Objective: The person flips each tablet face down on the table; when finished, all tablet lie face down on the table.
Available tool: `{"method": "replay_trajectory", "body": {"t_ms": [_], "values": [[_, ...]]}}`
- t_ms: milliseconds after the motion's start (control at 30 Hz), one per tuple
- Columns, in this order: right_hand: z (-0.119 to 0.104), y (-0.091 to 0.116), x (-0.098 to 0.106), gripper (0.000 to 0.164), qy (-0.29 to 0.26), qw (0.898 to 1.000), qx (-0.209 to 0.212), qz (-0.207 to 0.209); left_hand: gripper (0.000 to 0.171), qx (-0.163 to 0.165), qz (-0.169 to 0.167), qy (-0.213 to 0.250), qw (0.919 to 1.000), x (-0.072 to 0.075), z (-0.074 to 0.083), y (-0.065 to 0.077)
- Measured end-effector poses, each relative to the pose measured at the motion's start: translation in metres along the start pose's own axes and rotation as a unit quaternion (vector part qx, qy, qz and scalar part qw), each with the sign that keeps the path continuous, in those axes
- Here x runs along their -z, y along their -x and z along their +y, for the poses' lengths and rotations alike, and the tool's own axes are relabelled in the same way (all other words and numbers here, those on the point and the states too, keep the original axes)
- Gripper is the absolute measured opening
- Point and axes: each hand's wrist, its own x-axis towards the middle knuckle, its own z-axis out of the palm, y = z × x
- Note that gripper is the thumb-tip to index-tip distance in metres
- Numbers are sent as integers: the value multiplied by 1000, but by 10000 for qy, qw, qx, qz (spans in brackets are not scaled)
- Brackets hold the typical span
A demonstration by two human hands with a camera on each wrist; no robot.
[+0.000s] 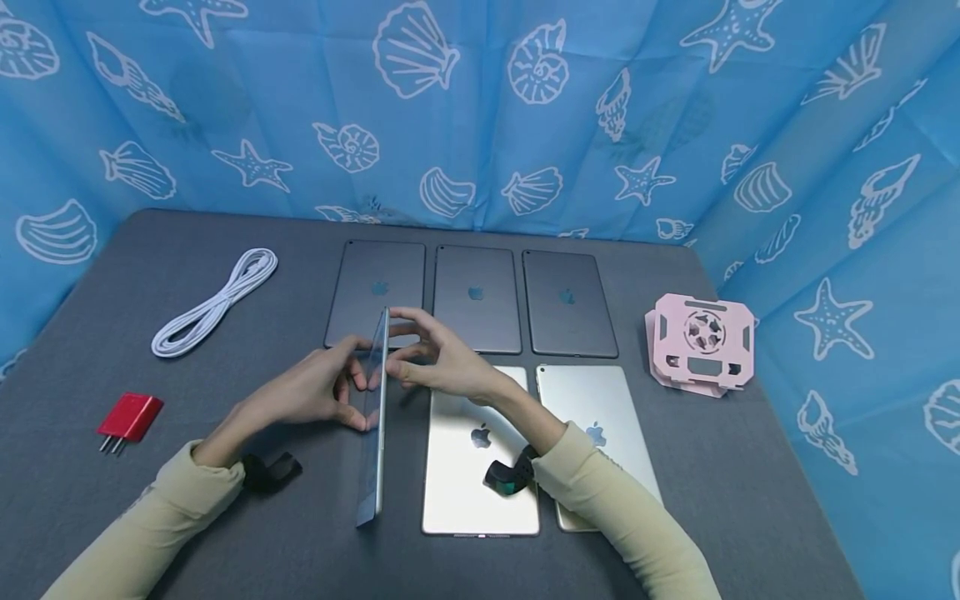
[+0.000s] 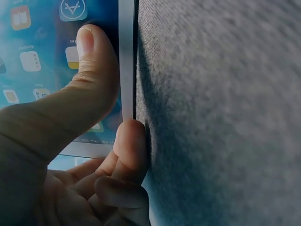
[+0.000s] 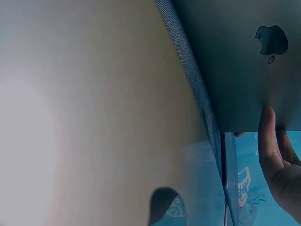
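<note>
A tablet [image 1: 384,417] stands upright on its long edge between my hands. Its shaded back with an apple logo faces right [image 3: 244,80]; the screen, with app icons, faces left [image 2: 28,84]. My left hand [image 1: 322,387] holds it from the screen side, the thumb [image 2: 96,66] pressed on the glass and a fingertip [image 2: 130,136] at the edge. At the far end, my right hand [image 1: 442,354] grips the tablet, one digit [image 3: 268,127] against the back and the others bent near the end edge.
Several dark tablets [image 1: 477,300] lie face down in a row at the back. Two silver tablets [image 1: 480,492] lie under and beside my right forearm. A coiled white cable [image 1: 213,308] and red charger [image 1: 131,417] lie left; pink stand parts [image 1: 703,342] lie right. A blue curtain [image 1: 480,108] hangs behind.
</note>
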Motion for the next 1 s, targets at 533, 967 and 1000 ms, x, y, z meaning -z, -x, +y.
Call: {"method": "replay_trajectory", "body": {"t_ms": [533,967,1000], "values": [[0,-1,-2,69,29,10000,-3,34,99,-178,-89,99,9998,-5,3,-6],[4,-2,-3,106,393,9992,-34,-10,93,-603,-337,761,9947,28,17,10],[4,-3,-4,98,431,9991,-50,-11,91,-667,-276,715,9948,32,20,12]]}}
